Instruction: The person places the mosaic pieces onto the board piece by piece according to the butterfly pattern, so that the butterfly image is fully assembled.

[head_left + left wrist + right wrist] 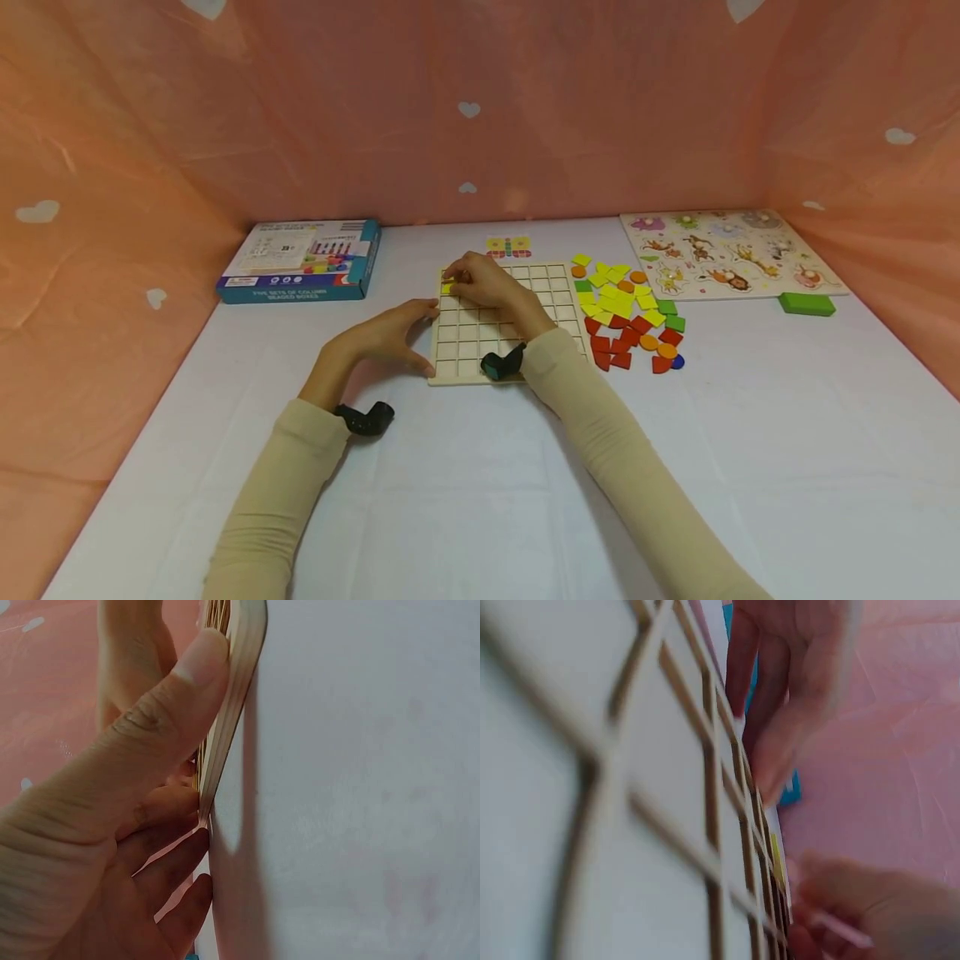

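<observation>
A wooden grid board lies on the white table. My left hand is at its left side, thumb by the near corner and fingers farther up, spread apart; in the left wrist view the thumb touches the board's edge. My right hand reaches over the grid to the far left corner, fingers bent, pinching a yellow square tile at a corner cell. The fingertips partly hide that tile. Close by, the right wrist view has a yellow edge at the grid's rim.
Loose yellow, red, green and orange pieces lie right of the board. Behind it is a small butterfly pattern card. A boxed bead set stands back left. An animal puzzle board and a green block are back right.
</observation>
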`<state>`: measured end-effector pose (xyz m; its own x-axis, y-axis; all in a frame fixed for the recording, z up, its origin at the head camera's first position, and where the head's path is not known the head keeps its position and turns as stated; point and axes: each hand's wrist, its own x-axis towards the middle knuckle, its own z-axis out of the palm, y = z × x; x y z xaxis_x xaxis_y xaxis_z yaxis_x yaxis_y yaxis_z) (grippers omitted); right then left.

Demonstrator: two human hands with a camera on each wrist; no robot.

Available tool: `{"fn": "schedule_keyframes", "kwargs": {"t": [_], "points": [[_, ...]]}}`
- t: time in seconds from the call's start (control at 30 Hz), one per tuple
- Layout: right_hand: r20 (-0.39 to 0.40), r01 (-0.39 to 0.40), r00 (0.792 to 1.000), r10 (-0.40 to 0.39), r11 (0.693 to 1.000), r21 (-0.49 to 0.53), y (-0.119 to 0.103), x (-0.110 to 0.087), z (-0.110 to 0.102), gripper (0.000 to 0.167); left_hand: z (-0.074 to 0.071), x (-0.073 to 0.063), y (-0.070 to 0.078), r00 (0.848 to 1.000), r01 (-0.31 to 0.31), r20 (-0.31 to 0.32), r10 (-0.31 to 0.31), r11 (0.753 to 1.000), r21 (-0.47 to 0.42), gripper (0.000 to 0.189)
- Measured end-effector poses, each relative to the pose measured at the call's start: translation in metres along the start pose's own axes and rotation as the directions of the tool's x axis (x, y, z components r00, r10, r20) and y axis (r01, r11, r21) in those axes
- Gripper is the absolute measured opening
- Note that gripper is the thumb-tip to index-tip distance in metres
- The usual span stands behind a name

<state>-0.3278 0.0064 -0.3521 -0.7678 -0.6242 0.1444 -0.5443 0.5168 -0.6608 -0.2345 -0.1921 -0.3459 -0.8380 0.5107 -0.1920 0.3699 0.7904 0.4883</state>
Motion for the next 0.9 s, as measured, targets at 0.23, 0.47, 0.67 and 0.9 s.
{"fn": "schedule_keyframes", "kwargs": {"t": [0.23,0.47,0.67,0.9], "points": [[-0.176,0.013,0.984,-0.008,1.000,0.027,0.016,-0.016,-0.054,0.025,0.001,-0.001,0.000,1.000,-0.006,-0.012,0.006,1.000,-0.003,0.098],[-0.373,-0.215,0.902,0.216,0.976,0.046,0.056,-0.055,-0.098,0.025,0.001,-0.002,-0.002,1.000,-0.015,-0.019,0.015,1.000,-0.003,0.097],[-0.338,-0.350,0.878,0.338,0.936,0.029,0.082,-0.076,-0.104,0.030,0.001,-0.002,-0.002,1.000,-0.023,-0.018,0.024,1.000,0.011,0.097],[-0.274,-0.434,0.867,0.416,0.901,-0.003,0.093,-0.081,-0.104,0.033,0.001,0.001,-0.003,1.000,-0.027,-0.016,0.027,0.999,0.018,0.097]]}}
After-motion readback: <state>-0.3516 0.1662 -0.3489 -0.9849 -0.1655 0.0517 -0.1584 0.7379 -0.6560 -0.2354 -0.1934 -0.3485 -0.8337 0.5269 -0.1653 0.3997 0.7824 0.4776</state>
